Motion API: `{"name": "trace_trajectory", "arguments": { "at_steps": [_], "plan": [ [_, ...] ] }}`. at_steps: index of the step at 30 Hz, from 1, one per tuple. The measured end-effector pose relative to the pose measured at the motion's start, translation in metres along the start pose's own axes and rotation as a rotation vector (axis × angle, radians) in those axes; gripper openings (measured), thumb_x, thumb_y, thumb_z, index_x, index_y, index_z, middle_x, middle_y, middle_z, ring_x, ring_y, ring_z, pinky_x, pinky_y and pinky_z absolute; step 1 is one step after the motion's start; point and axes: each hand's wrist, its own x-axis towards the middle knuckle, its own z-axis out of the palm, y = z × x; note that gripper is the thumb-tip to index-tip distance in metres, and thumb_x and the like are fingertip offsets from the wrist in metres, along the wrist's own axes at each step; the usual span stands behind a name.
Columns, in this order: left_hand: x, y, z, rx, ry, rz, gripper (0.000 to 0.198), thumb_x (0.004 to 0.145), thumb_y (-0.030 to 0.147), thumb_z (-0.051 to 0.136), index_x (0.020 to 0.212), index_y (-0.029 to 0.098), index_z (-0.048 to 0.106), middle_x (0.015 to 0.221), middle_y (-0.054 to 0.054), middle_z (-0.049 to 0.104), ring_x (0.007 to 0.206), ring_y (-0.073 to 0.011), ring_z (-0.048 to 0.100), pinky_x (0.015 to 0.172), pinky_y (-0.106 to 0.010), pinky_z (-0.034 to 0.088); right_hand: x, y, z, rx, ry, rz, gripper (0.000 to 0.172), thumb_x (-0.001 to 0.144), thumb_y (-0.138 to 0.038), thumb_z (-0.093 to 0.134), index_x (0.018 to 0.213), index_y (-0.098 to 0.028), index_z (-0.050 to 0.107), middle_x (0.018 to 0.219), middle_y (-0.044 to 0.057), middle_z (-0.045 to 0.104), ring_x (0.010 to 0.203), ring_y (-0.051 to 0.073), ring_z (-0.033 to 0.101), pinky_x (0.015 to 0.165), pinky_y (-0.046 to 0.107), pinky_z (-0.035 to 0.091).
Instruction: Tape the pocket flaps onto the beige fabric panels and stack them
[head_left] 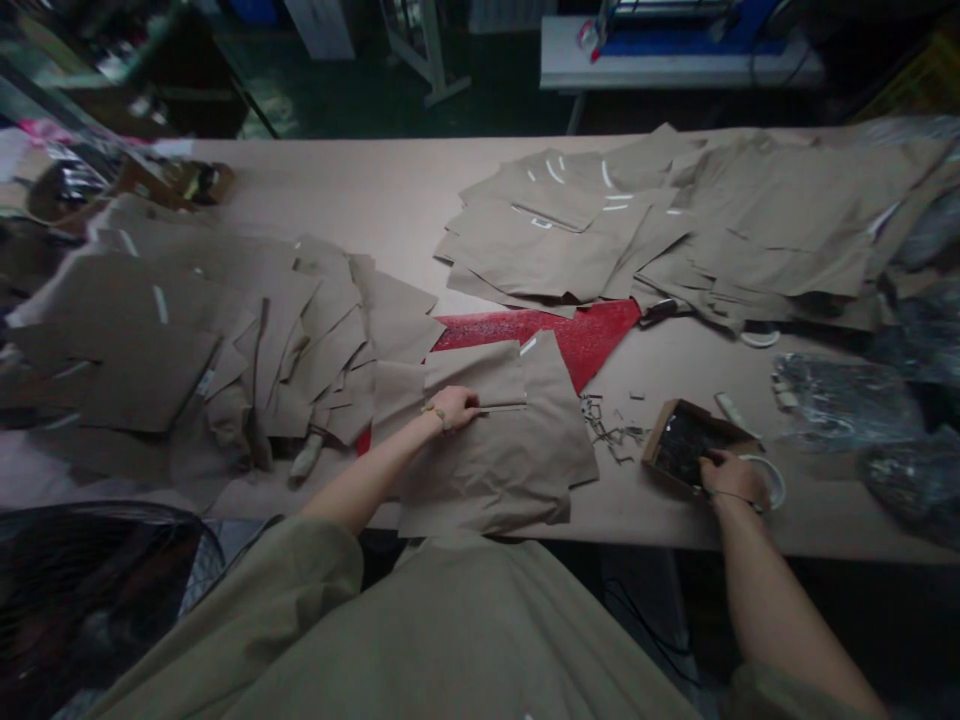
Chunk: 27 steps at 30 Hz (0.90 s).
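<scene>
My left hand [452,407] rests closed on a brown paper bag [495,450] lying flat in front of me, pinching its folded top edge near a thin strip. A red mat [592,330] lies under the bag. My right hand [731,478] reaches into a small open cardboard box [679,445] of dark small parts, fingers curled inside it; what they hold is hidden. A white ring-shaped handle [776,485] lies beside that hand.
Heaps of flat brown paper bags lie at left [172,330] and at back right [675,230]. Loose metal clips [607,430] are scattered between bag and box. Clear plastic packets [847,400] sit at right. A dark mesh basket [97,590] stands at lower left.
</scene>
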Motion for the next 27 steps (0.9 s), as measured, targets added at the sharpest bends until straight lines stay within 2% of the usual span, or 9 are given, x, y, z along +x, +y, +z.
{"name": "trace_trajectory", "arguments": {
  "at_steps": [3, 5, 9, 11, 13, 16, 19, 22, 27],
  "plan": [
    [-0.014, -0.003, 0.018, 0.045, 0.083, 0.079, 0.016, 0.089, 0.032, 0.068, 0.098, 0.024, 0.080, 0.101, -0.006, 0.076, 0.094, -0.0208, 0.066, 0.080, -0.027, 0.049, 0.000, -0.003, -0.007, 0.051, -0.106, 0.080, 0.036, 0.087, -0.025, 0.061, 0.115, -0.013, 0.079, 0.107, 0.025, 0.070, 0.095, 0.034, 0.065, 0.076, 0.044, 0.047],
    [-0.024, -0.006, 0.035, 0.049, 0.190, 0.100, 0.019, 0.094, 0.031, 0.063, 0.102, 0.024, 0.079, 0.105, -0.007, 0.075, 0.098, -0.0215, 0.065, 0.085, -0.029, 0.049, -0.004, -0.004, -0.014, 0.085, -0.108, 0.086, 0.037, 0.088, -0.024, 0.058, 0.116, -0.013, 0.079, 0.109, 0.026, 0.069, 0.096, 0.036, 0.065, 0.076, 0.046, 0.047],
    [-0.031, -0.008, 0.065, -0.006, 0.378, 0.080, 0.022, 0.098, 0.027, 0.058, 0.103, 0.023, 0.079, 0.105, -0.009, 0.075, 0.099, -0.0216, 0.064, 0.089, -0.033, 0.049, -0.027, -0.019, -0.032, 0.181, 0.073, 0.037, 0.045, 0.091, -0.030, 0.050, 0.125, -0.013, 0.075, 0.110, 0.028, 0.065, 0.100, 0.037, 0.062, 0.076, 0.047, 0.047],
    [-0.030, -0.008, 0.074, -0.054, 0.444, 0.058, 0.021, 0.098, 0.024, 0.058, 0.103, 0.021, 0.078, 0.104, -0.009, 0.076, 0.098, -0.0216, 0.065, 0.090, -0.034, 0.050, -0.054, -0.049, -0.038, 0.254, 0.196, -0.076, 0.048, 0.095, -0.037, 0.045, 0.128, -0.016, 0.073, 0.111, 0.026, 0.064, 0.101, 0.036, 0.061, 0.077, 0.045, 0.047],
    [-0.028, -0.008, 0.078, -0.106, 0.491, 0.041, 0.020, 0.098, 0.023, 0.059, 0.103, 0.020, 0.078, 0.102, -0.009, 0.076, 0.096, -0.0212, 0.065, 0.091, -0.034, 0.051, -0.091, -0.099, -0.036, 0.309, 0.183, -0.288, 0.045, 0.097, -0.038, 0.044, 0.124, -0.017, 0.074, 0.109, 0.021, 0.066, 0.096, 0.031, 0.060, 0.078, 0.041, 0.046],
    [-0.027, -0.010, 0.077, -0.150, 0.503, 0.046, 0.018, 0.095, 0.020, 0.061, 0.102, 0.020, 0.078, 0.102, -0.008, 0.076, 0.096, -0.0210, 0.067, 0.092, -0.034, 0.052, -0.151, -0.192, -0.022, 0.286, -0.102, -0.668, 0.035, 0.095, -0.030, 0.051, 0.118, -0.022, 0.076, 0.109, 0.013, 0.067, 0.090, 0.023, 0.059, 0.076, 0.032, 0.045],
    [-0.026, -0.014, 0.069, -0.168, 0.440, 0.065, 0.020, 0.091, 0.015, 0.065, 0.105, 0.020, 0.078, 0.106, -0.007, 0.077, 0.100, -0.0208, 0.068, 0.094, -0.034, 0.053, -0.189, -0.265, -0.006, 0.259, -0.254, -0.844, 0.033, 0.094, -0.035, 0.057, 0.120, -0.022, 0.074, 0.110, 0.013, 0.067, 0.092, 0.022, 0.058, 0.078, 0.030, 0.045],
    [-0.025, -0.017, 0.058, -0.170, 0.340, 0.055, 0.022, 0.090, 0.014, 0.066, 0.105, 0.022, 0.079, 0.106, -0.006, 0.078, 0.100, -0.0202, 0.069, 0.095, -0.033, 0.054, -0.194, -0.296, 0.003, 0.267, -0.268, -0.871, 0.036, 0.095, -0.041, 0.059, 0.122, -0.022, 0.071, 0.113, 0.013, 0.066, 0.094, 0.022, 0.058, 0.079, 0.030, 0.045],
    [-0.024, -0.014, 0.044, -0.156, 0.262, 0.026, 0.021, 0.093, 0.017, 0.063, 0.106, 0.021, 0.080, 0.108, -0.006, 0.078, 0.104, -0.0226, 0.070, 0.097, -0.034, 0.053, -0.184, -0.297, 0.005, 0.273, -0.304, -0.890, 0.032, 0.094, -0.042, 0.063, 0.116, -0.020, 0.071, 0.118, 0.014, 0.063, 0.098, 0.023, 0.059, 0.083, 0.031, 0.047]
  ]
}}
